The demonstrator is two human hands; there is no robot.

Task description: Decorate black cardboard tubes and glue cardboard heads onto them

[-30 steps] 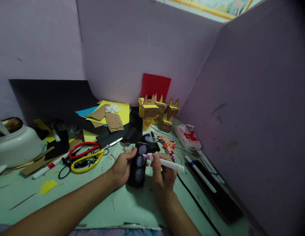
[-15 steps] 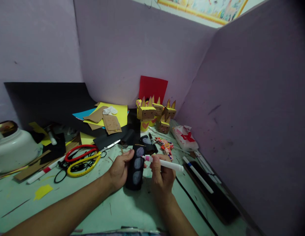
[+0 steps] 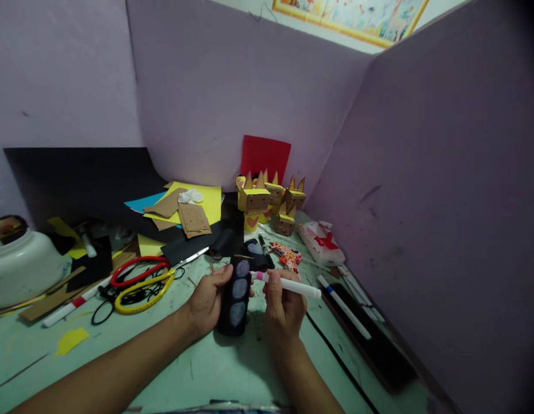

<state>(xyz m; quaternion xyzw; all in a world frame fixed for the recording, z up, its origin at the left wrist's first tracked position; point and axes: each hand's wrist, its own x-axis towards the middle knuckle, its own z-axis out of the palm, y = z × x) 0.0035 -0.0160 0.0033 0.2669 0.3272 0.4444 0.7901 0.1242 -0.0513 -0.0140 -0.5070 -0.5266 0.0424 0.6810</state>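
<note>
Shifted slightly rightward relative to the black roll (image 3: 233, 303) since the earlier frame: white marker (image 3: 300, 287), with tip now at the roll's right edge, just beside the upper pale ovals (image 3: 239, 289) — contact or gap impossible to tell. Pinched narrowly between thumb and fingers of the right hand (image 3: 286, 307), toward the tip end. For the roll: wrapped by the left hand (image 3: 207, 302), with thumb at the left side and fingertips showing past the right edge. Located between both hands, over the worktop (image 3: 193, 368) — resting contact unclear. Aligned lengthwise away from the body, with far end leaning slightly right. Set roughly crosswise to that axis: marker, pointing left and slightly away from the body. Nearer to the ovals' right side: right hand.
</note>
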